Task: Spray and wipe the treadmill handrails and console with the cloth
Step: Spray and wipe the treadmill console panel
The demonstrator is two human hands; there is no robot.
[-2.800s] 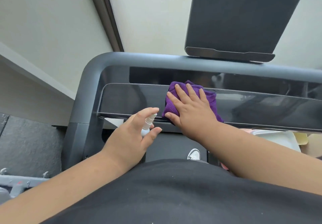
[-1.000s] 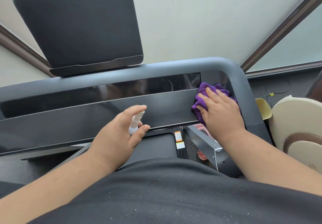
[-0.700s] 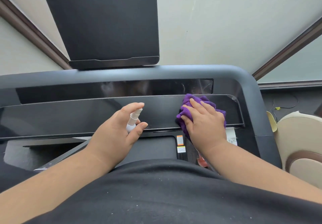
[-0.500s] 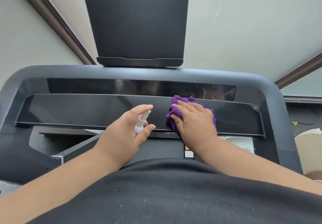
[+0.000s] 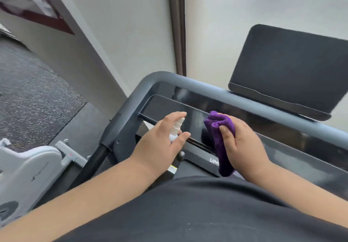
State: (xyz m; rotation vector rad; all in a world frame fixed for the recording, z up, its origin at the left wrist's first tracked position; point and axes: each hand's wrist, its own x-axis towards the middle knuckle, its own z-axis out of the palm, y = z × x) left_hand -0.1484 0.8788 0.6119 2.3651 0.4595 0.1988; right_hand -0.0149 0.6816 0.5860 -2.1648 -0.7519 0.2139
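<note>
Purple cloth [image 5: 219, 138]: soft, light, limp; bunched in the right hand [image 5: 243, 145], thumb pinching a fold at the top, remaining fingers curled behind and out of sight; loose tail hanging down toward the near edge of the console [image 5: 169, 106]. Probably best gripped as a wad in the palm, since a single layer would likely slip and drag on the glossy panel. Whether cloth touches the panel at this moment: cannot tell. Spray bottle [image 5: 176, 130]: small, white, seemingly light plastic, rigid; held in the left hand [image 5: 160, 143], forefinger lying over the nozzle top, thumb along the near side, other fingers wrapped round a body that is almost wholly hidden; fill level unknown. Nozzle pointing toward the left end of the console. Console: long, dark, shiny, hard; likely to show streaks and smears; right end cut off by the frame edge. Handrail [image 5: 150, 85]: grey rounded bar bending at the far left corner, smooth, rigid; running off right behind the tablet stand [image 5: 288, 68], itself cut off at the right. Grey machine [image 5: 28, 170], near left: partly out of frame, kind uncertain. Lettering on the near deck beside the cloth: partly covered, unreadable. Picture frame [image 5: 33, 6], far left wall: blurred.
</note>
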